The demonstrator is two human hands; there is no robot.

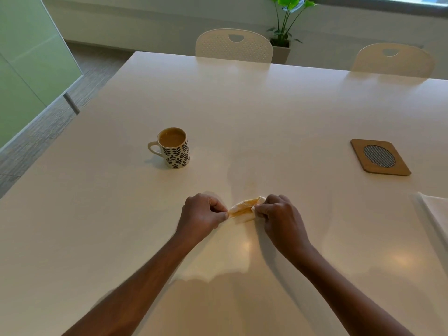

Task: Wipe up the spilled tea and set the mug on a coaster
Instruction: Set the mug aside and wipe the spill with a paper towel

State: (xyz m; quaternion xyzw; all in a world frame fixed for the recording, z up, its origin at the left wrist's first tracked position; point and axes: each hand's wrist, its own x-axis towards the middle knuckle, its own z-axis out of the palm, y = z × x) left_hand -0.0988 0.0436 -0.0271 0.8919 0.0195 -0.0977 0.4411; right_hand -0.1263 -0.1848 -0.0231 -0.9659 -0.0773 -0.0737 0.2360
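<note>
Mug (175,149), tea-filled, left of centre; wooden coaster (380,156) at right. Lower centre: our left hand (203,215) and right hand (278,217) each pinch the stained tissue (243,209) by an end. Wiping looks nearly done; next we'd carry the mug level.

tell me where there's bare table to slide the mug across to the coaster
Bare white table runs wide between the leaf-patterned white mug and the wooden mesh-centred coaster, and beyond both to the far edge. Crowded only in front, where the left hand and right hand pinch the tea-stained tissue.
</note>
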